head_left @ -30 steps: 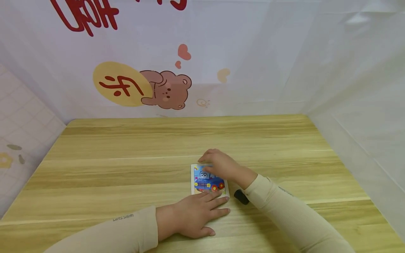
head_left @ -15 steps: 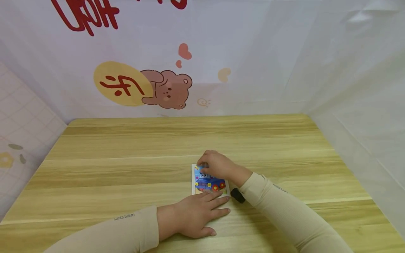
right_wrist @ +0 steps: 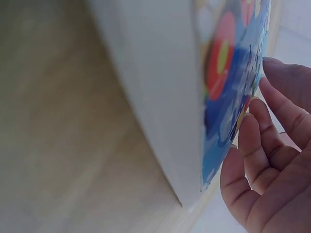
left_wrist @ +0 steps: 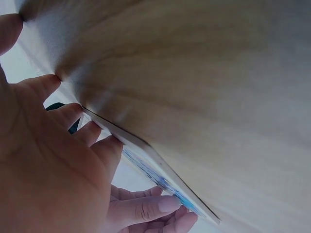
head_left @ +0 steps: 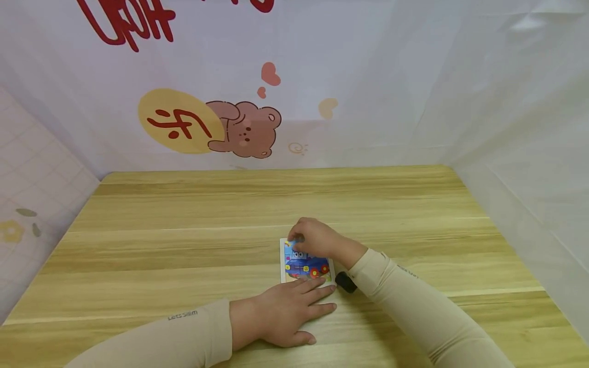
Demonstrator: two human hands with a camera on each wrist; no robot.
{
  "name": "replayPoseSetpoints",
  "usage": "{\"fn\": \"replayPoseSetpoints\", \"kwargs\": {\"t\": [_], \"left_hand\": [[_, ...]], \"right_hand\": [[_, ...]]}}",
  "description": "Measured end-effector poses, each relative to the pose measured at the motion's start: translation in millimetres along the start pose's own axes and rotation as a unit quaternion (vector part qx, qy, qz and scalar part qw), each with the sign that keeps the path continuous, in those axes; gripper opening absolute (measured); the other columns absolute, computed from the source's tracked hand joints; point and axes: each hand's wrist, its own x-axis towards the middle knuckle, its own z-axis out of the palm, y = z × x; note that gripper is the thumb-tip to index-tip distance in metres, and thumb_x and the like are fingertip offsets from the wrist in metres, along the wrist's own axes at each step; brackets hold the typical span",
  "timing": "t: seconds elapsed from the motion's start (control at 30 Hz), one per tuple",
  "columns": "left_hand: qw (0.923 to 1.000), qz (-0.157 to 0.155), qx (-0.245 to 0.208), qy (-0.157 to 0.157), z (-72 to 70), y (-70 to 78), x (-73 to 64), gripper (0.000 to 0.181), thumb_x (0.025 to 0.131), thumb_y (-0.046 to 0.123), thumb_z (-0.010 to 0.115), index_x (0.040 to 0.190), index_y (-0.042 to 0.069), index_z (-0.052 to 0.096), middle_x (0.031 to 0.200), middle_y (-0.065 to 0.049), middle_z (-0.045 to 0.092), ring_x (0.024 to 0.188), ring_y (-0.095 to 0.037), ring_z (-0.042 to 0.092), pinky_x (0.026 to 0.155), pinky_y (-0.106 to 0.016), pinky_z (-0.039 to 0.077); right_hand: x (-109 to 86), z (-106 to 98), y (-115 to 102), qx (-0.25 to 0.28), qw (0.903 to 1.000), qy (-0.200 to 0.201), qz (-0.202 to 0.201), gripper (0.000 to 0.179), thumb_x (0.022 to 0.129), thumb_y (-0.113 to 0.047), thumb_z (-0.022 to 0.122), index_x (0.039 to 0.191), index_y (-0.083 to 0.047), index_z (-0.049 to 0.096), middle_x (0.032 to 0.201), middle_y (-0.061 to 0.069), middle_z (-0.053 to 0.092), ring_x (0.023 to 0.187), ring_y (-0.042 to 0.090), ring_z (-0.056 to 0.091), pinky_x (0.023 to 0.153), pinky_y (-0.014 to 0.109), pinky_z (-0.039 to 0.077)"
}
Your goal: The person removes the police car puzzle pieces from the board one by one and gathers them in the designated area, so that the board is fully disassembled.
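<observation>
From my end I've got a small white-framed jigsaw puzzle (head_left: 301,264) flat on the wood-grain table (head_left: 184,220), right in front of the hands, picture of a blue cartoon vehicle with eyes and red wheels. Left hand (head_left: 290,313): palm down, fingers straight and spread, gripping nothing. Its little and ring fingers lie on the puzzle's near edge; in the left wrist view I see the thumb and index tips on the tabletop instead. Right hand (head_left: 319,239): over the puzzle's far side, fingers bent, thumb and index tips close together at the far left part of the picture. The right wrist view puts the thumb and index at the printed face, other fingers curled in a row beside it; I can't tell if a piece is pinched there or the tips only touch. Lower right of the puzzle the white border shows, near wheels blurred in that close view. Black object (head_left: 346,282) sits just beside the puzzle's near right corner, partly by the right sleeve (head_left: 414,306); can't make out what it is. Left sleeve (head_left: 184,329) is beige, lettered, same as the right.
</observation>
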Motion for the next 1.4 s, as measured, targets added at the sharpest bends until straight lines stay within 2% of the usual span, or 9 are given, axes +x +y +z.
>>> {"fn": "replayPoseSetpoints", "kwargs": {"t": [0.3, 0.7, 0.9, 1.17, 1.4], "left_hand": [[1.0000, -0.001, 0.002, 0.002, 0.6, 0.5, 0.3, 0.063, 0.096, 0.059, 0.039, 0.150, 0.027, 0.036, 0.158, -0.004, 0.026, 0.146, -0.024, 0.022, 0.112, -0.036, 0.030], [1.0000, 0.000, -0.007, -0.001, -1.1, 0.1, 0.2, 0.063, 0.096, 0.059, 0.039, 0.150, 0.026, 0.036, 0.158, -0.004, 0.026, 0.146, -0.024, 0.021, 0.112, -0.036, 0.029], [1.0000, 0.000, -0.003, 0.002, -1.3, 0.2, 0.2, 0.063, 0.096, 0.059, 0.040, 0.150, 0.026, 0.037, 0.158, -0.004, 0.026, 0.146, -0.024, 0.022, 0.112, -0.036, 0.030], [1.0000, 0.002, -0.003, 0.004, -0.9, -0.2, 0.4, 0.063, 0.096, 0.059, 0.040, 0.150, 0.026, 0.038, 0.158, -0.004, 0.027, 0.145, -0.025, 0.023, 0.112, -0.036, 0.031], [1.0000, 0.003, -0.007, 0.003, -1.0, -0.9, 0.5, 0.063, 0.096, 0.059, 0.040, 0.150, 0.026, 0.038, 0.158, -0.004, 0.027, 0.145, -0.024, 0.023, 0.112, -0.035, 0.030]], "right_hand": [[1.4, -2.2, -0.5, 0.032, 0.9993, -0.013, 0.014, 0.016, 0.087, -0.009, 0.071, 0.103, -0.007, 0.070, 0.094, 0.000, 0.059, 0.086, 0.014, 0.055, 0.083, 0.032, 0.049], [2.4, -2.3, -1.1, 0.071, 0.9968, -0.016, 0.034, 0.014, 0.086, -0.004, 0.070, 0.099, -0.009, 0.066, 0.097, 0.001, 0.065, 0.096, 0.018, 0.061, 0.090, 0.036, 0.050], [1.8, -2.9, -3.1, 0.064, 0.9973, -0.009, 0.034, 0.015, 0.085, -0.003, 0.071, 0.097, -0.009, 0.066, 0.095, 0.000, 0.066, 0.095, 0.017, 0.061, 0.090, 0.036, 0.050], [1.2, -3.1, -5.2, 0.051, 0.9983, 0.001, 0.029, 0.015, 0.084, -0.002, 0.072, 0.096, -0.009, 0.066, 0.089, 0.000, 0.063, 0.084, 0.016, 0.057, 0.083, 0.034, 0.050], [0.4, -3.6, -5.1, 0.063, 0.9974, 0.001, 0.035, 0.015, 0.085, -0.003, 0.071, 0.097, -0.009, 0.066, 0.091, 0.000, 0.064, 0.085, 0.015, 0.057, 0.085, 0.033, 0.050]]}}
